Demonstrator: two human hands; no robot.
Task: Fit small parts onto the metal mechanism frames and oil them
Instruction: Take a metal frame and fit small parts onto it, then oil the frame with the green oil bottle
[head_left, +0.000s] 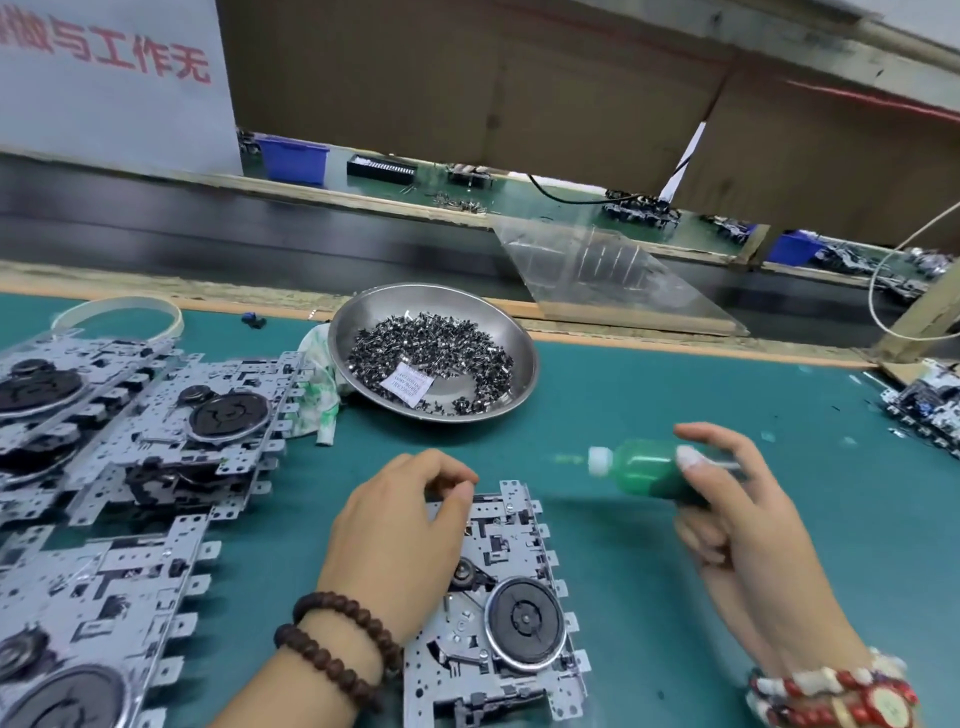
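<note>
A metal mechanism frame (511, 613) with a black round wheel lies flat on the green mat in front of me. My left hand (400, 540) rests on its far left part, the fingertips curled together as if pinching something too small to see. My right hand (737, 514) holds a small green oil bottle (644, 470) with a white cap, lying sideways in the air to the right of the frame, cap pointing left. A steel bowl (498, 338) holding several small dark parts and a white paper slip stands behind the frame.
Stacks of more metal frames (156, 426) fill the left of the mat. A crumpled white and green rag (322, 395) lies beside the bowl. A dark conveyor belt (260, 234) runs behind the table edge. Other frames (924, 410) sit at the far right.
</note>
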